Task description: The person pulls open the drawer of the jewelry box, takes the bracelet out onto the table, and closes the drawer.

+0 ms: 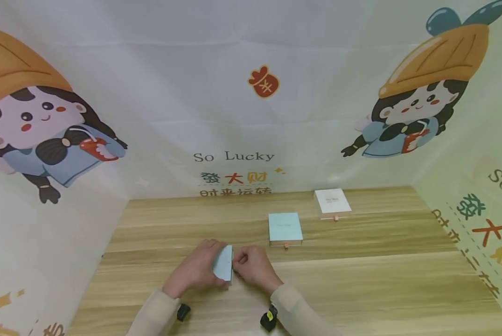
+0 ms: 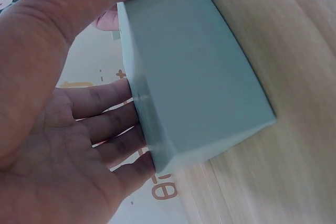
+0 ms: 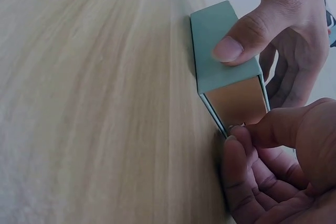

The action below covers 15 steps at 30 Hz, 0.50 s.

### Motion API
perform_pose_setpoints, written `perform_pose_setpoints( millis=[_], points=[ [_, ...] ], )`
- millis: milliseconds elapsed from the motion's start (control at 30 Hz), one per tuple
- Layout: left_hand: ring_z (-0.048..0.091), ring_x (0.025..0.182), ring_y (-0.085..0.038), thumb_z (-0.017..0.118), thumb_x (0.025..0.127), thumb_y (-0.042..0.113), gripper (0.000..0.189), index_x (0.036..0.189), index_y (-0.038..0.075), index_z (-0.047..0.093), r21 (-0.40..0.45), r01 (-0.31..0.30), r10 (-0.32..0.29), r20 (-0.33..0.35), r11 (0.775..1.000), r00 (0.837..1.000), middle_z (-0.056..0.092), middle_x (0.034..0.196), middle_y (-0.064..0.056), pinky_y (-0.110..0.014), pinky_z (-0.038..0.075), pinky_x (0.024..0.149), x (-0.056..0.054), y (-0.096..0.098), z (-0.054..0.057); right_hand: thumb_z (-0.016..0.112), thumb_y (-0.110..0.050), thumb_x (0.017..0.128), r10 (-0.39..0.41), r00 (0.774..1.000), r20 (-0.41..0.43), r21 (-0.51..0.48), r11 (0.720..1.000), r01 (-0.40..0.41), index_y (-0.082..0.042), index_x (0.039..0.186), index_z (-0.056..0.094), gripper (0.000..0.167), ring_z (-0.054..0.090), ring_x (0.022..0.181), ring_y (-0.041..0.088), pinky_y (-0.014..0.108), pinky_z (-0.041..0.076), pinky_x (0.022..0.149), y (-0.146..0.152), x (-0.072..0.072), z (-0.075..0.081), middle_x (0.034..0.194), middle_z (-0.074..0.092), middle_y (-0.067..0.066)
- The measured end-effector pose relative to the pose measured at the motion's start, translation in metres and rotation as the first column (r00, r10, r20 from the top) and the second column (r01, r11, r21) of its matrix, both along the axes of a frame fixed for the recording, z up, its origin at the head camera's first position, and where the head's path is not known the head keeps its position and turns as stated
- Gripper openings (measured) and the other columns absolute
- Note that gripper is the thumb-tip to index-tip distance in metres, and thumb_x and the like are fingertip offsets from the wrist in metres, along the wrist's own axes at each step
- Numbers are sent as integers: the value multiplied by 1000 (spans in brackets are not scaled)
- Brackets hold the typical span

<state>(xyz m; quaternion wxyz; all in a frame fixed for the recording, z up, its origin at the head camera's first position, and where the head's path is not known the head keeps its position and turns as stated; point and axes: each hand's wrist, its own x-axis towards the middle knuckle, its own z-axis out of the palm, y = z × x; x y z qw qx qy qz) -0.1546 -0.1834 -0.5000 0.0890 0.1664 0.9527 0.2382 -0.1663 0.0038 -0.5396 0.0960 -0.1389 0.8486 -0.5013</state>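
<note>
A small pale blue-green drawer box (image 1: pixel 223 264) stands on the wooden table in front of the person. My left hand (image 1: pixel 198 267) grips it from the left, thumb (image 3: pixel 236 48) on the side nearest me and fingers on the far side. In the right wrist view, the box's end shows an orange-brown drawer front (image 3: pixel 236 98) within the sleeve. At that end my right hand (image 1: pixel 256 268) pinches a small pull tab between thumb and forefinger; the fingertips hide most of it. In the left wrist view, the sleeve's plain side (image 2: pixel 194 72) fills the middle.
Behind and to the right lies a light blue box (image 1: pixel 285 226) with a small orange tab. Farther back sits a white box (image 1: pixel 332 201), also tabbed. Printed cloth walls (image 1: pixel 184 93) enclose the wooden table (image 1: pixel 360 289) at the back and sides.
</note>
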Motion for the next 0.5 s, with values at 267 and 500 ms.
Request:
perform_pose_setpoints(
  millis=[267,500],
  points=[
    [55,116,-25,102,56,27,98,140,3,56,8,5,-5,-13,1000,1000,63,130,-9,-45,50,96,0,2,0,72,-2,84,11,998,-56,42,999,-9,-8,79,73,7,57,65,1,18,50,59,7,1,0,72,69,-1],
    [55,115,-23,102,54,28,101,140,4,56,-5,-13,13,-28,1000,1000,63,131,-9,-45,52,94,1,1,-2,71,-2,85,8,998,-59,72,997,-4,-7,80,73,8,58,66,3,19,51,61,16,3,2,73,69,-1]
  ],
)
